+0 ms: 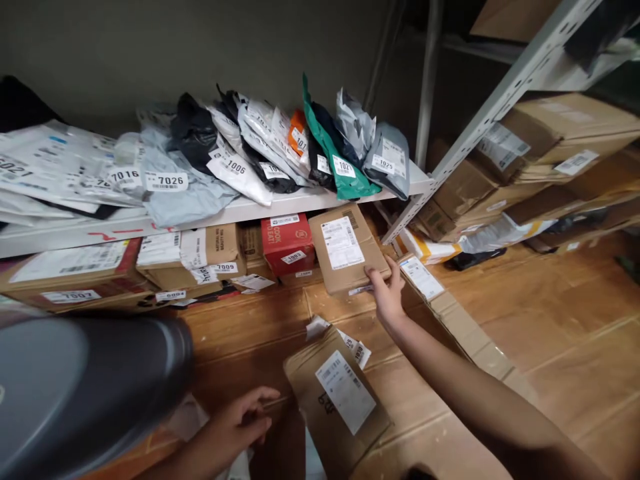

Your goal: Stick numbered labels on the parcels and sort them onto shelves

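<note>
My right hand (389, 291) grips the near corner of a brown cardboard box (333, 270) with a white shipping label on top. That box is at floor level under the shelf, beside a red box (285, 243) numbered 1003. My left hand (249, 417) is empty, its fingers apart, just left of a second cardboard box (313, 400) with a label and handwriting. Small printed number stickers (361, 352) lie partly behind this second box.
Several mailing bags, including a green bag (340, 170), line the white shelf (200, 221). Labelled boxes (187, 257) sit beneath it. A grey rounded bin (100, 387) stands at left. Stacked cartons (560, 133) fill the rack at right. A long carton (465, 327) lies right of my arm.
</note>
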Tool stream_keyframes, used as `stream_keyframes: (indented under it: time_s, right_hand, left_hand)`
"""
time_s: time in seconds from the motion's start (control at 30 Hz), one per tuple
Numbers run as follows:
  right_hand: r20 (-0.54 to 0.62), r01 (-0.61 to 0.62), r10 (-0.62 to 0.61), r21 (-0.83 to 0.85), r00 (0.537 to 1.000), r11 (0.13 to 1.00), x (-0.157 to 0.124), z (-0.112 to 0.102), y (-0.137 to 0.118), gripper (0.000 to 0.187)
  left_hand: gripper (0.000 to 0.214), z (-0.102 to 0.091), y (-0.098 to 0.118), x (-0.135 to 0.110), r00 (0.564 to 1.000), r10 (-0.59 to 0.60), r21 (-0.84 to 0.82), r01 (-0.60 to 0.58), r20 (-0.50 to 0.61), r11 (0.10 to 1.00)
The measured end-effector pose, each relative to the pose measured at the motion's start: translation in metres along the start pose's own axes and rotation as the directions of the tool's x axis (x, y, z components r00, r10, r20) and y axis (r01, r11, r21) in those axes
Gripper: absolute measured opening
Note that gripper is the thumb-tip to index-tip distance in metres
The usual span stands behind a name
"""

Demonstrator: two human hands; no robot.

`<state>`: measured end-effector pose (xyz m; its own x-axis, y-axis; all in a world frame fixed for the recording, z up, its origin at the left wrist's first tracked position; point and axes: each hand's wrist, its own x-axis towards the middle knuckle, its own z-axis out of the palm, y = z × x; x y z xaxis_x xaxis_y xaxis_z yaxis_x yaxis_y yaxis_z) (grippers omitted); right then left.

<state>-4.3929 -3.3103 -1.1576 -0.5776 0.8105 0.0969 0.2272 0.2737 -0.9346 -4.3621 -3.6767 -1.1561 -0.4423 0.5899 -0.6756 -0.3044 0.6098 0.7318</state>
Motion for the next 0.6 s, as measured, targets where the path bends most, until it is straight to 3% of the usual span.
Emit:
stream_keyframes:
  time_s: [0.07,0.3,0.6]
  right_hand:
    - [-0.028,0.019,-0.019,-0.034,0.999,0.999,-0.006,-0.007,-0.011,0.08]
    - [-0.074,0.3,-0.319,-0.189,0.945,0.935,-0.037,-0.008,-0.013,0.084]
    - [0.107,0.464,-0.463,-0.411,0.88,0.785,-0.057,-0.018,-0.012,0.086]
  left_hand:
    - [0.045,-0.007,-0.009,0.0,1.0,0.02,-0.029,-0.021,-0.01,0.999]
    - [0.044,-0.015,-0.028,0.006,0.999,0.031,-0.041,-0.032,-0.025,0.999]
    - [0.045,-0.019,0.004,0.021,0.998,0.049,-0.06,-0.052,-0.047,0.997]
